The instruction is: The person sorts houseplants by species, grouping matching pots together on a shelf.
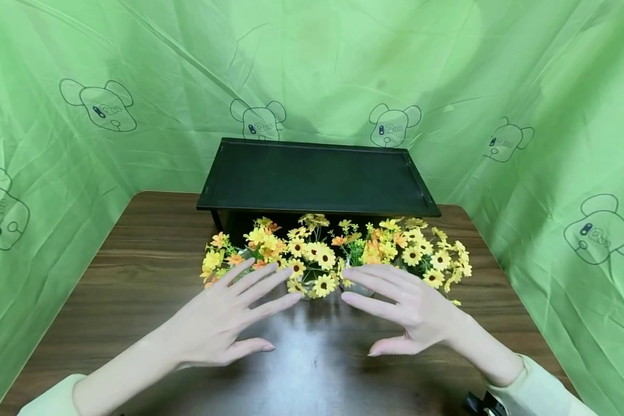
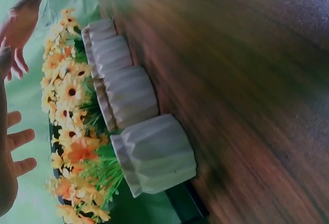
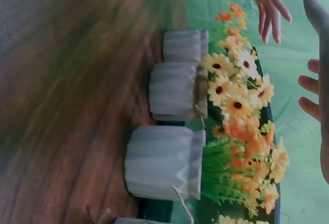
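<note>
A row of several white pleated pots (image 2: 154, 154) with yellow and orange artificial-looking flowers (image 1: 325, 258) stands on the wooden table. Both hands hover at the near side of the row with fingers spread, holding nothing. My left hand (image 1: 223, 320) overlaps the leftmost blooms in the head view, its fingers pointing inward to the right. From the other side, my right hand (image 1: 408, 306) reaches across the blooms right of centre, thumb apart from the fingers. The wrist views show the pots upright, with twine (image 3: 183, 203) hanging at a rim.
Behind the flowers stands a low black rack (image 1: 312, 176) with a flat top. Green cloth (image 1: 312, 58) with bear drawings surrounds the table (image 1: 135, 277) at the back and sides. A small black object (image 1: 485, 403) lies by the right sleeve.
</note>
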The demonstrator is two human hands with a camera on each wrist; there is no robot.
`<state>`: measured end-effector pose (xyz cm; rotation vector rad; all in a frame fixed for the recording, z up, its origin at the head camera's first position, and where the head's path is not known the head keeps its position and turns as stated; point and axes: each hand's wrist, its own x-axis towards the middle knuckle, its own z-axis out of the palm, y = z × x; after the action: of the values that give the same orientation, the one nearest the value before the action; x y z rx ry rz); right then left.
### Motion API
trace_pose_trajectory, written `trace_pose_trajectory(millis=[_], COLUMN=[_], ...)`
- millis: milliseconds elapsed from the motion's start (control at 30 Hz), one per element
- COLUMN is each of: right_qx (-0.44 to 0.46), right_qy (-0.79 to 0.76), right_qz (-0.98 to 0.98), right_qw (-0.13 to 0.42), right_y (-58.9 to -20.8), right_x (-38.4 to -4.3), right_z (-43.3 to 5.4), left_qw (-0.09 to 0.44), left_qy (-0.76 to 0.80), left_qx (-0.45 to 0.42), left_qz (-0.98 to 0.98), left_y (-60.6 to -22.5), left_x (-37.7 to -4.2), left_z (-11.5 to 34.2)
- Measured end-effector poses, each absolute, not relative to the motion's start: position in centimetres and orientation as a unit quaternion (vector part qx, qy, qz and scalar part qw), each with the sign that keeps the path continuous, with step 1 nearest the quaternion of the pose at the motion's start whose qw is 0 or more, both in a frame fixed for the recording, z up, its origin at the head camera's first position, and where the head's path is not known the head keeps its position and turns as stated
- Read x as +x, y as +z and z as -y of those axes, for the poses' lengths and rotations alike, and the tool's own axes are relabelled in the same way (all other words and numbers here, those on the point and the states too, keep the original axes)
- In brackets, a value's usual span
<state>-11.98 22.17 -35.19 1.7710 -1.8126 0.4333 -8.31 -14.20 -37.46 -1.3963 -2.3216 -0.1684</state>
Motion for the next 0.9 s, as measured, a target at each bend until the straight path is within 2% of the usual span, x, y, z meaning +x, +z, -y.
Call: trace_pose_trajectory(millis=[333, 900], right_qx=[0.616, 0.503], right_qy=[0.212, 0.404], right_qz=[0.694, 0.686], right_qw=[0.307, 0.337], right_y=[-34.0, -32.6], right_x=[-12.6, -14.2], right_z=[-24.2, -28.4], left_qw=[0.232, 0.263], left_qy=[-0.066, -0.095], left_qx=[-0.468, -0.393], left_qz=[0.850, 0.876], left_y=[-36.2, -35.0], left_x=[-9.1, -11.1], left_z=[15.3, 17.9])
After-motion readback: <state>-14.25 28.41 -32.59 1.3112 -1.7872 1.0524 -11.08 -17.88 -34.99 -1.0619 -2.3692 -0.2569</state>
